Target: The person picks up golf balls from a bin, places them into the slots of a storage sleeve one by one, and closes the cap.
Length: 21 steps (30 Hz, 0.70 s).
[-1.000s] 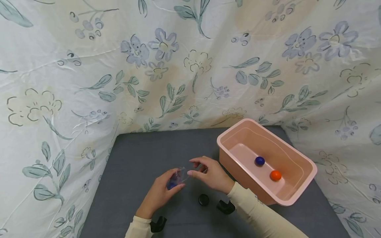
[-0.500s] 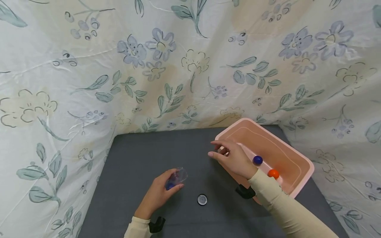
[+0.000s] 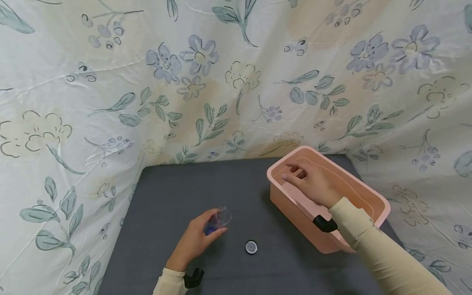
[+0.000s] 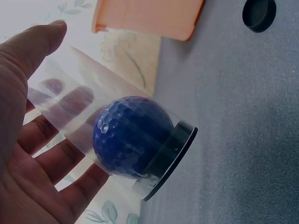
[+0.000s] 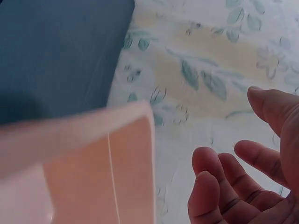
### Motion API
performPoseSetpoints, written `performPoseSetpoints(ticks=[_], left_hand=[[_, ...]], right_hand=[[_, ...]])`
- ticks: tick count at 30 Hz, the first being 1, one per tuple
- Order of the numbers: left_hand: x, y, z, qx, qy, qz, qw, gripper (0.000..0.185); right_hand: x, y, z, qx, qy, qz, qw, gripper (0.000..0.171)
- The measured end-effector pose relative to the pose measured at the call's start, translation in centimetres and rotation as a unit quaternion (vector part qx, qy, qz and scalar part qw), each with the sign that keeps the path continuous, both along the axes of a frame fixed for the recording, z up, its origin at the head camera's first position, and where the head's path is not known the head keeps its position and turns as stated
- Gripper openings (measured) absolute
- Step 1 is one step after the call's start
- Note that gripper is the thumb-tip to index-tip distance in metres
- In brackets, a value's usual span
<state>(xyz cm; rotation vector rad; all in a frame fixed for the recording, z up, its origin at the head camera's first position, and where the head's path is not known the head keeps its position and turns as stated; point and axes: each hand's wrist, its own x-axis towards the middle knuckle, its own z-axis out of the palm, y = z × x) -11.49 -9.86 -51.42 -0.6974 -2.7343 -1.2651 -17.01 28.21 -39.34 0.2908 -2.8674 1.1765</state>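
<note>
My left hand [image 3: 197,239] holds a clear plastic tube [image 3: 220,218] low over the grey table; the left wrist view shows the clear tube [image 4: 107,135] with a black end cap and a blue dimpled ball [image 4: 128,135] inside, fingers curled round it. A loose black cap [image 3: 251,246] lies on the table to the right of that hand, black cap [image 4: 259,14]. My right hand [image 3: 311,184] hovers empty over the pink bin [image 3: 368,196], fingers loosely bent; right hand [image 5: 243,182] and pink bin [image 5: 93,158] appear in the right wrist view. The balls in the bin are hidden by the hand.
The grey table [image 3: 177,188] is walled on three sides by a hanging floral sheet [image 3: 206,82]. The pink bin stands at the table's right back corner. A black wrist mount [image 3: 324,224] sits by the bin's front wall.
My right hand has left the tube and travelled right and back, over the bin's rim and above its inside. The left hand with the tube has stayed put.
</note>
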Motion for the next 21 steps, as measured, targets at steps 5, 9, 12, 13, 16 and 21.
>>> performPoseSetpoints(ticks=[5, 9, 12, 13, 16, 21], left_hand=[[-0.1, -0.1, 0.0, -0.002, -0.009, 0.004, 0.9999, 0.054], [-0.2, -0.2, 0.0, -0.003, -0.004, 0.004, 1.0000, 0.055], [-0.2, -0.2, 0.0, -0.002, -0.004, 0.004, 1.0000, 0.054], [-0.2, -0.2, -0.1, -0.002, -0.004, 0.004, 1.0000, 0.054], [-0.2, -0.2, -0.2, -0.004, -0.003, 0.002, 1.0000, 0.054], [-0.4, -0.2, -0.2, -0.003, -0.001, 0.004, 1.0000, 0.054]], right_hand=[[-1.3, 1.4, -0.3, 0.005, 0.005, 0.000, 1.000, 0.053], [-2.2, 2.5, -1.1, 0.012, -0.007, -0.014, 1.000, 0.054], [-2.8, 3.3, -1.7, 0.018, -0.031, -0.030, 0.999, 0.056], [-3.0, 3.5, -1.9, 0.017, -0.038, -0.033, 0.999, 0.057], [-3.6, 4.2, -2.8, 0.020, -0.059, -0.040, 0.997, 0.060], [-4.4, 5.3, -4.5, 0.055, -0.103, -0.058, 0.991, 0.066]])
